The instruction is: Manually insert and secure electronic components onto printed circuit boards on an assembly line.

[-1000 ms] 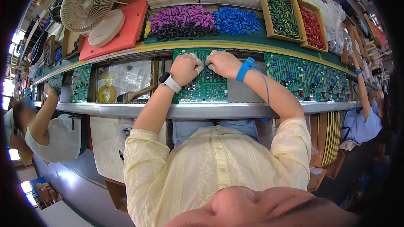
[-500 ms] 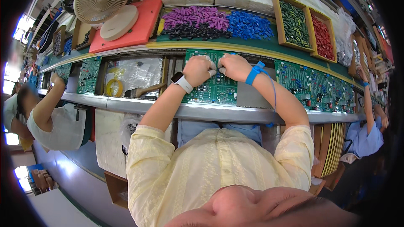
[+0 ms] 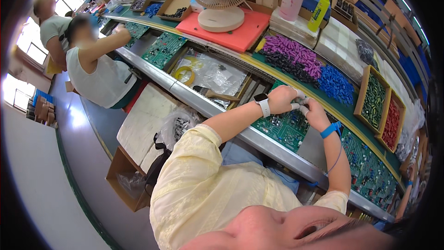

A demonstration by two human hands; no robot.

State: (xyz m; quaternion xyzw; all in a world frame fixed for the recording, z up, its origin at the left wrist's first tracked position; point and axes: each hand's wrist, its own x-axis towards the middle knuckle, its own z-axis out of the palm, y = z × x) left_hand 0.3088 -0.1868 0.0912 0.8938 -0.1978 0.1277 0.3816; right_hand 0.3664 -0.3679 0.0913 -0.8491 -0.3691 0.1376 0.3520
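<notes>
My left hand (image 3: 282, 100) and my right hand (image 3: 317, 114) are close together over the far part of a green circuit board (image 3: 287, 135). White finger cots cover several fingertips. The fingers of both hands are closed, with the tips almost meeting; anything between them is too small or hidden to name. Small components dot the board, whose far edge is partly behind my hands. A white watch (image 3: 262, 105) is on my left wrist, and a blue wrist strap (image 3: 331, 129) with a cord circles my right.
Past the rail lie heaps of purple parts (image 3: 291, 53), black parts (image 3: 296, 70) and blue parts (image 3: 336, 84). Boxes hold green parts (image 3: 373, 97) and red parts (image 3: 391, 119). A fan (image 3: 221, 18) stands on a red sheet. At left, a co-worker (image 3: 99, 65) reaches over the line.
The view has turned and tilted, bringing more of the left side in. Both hands remain together over the same board, their fingertips now drawn closer to each other.
</notes>
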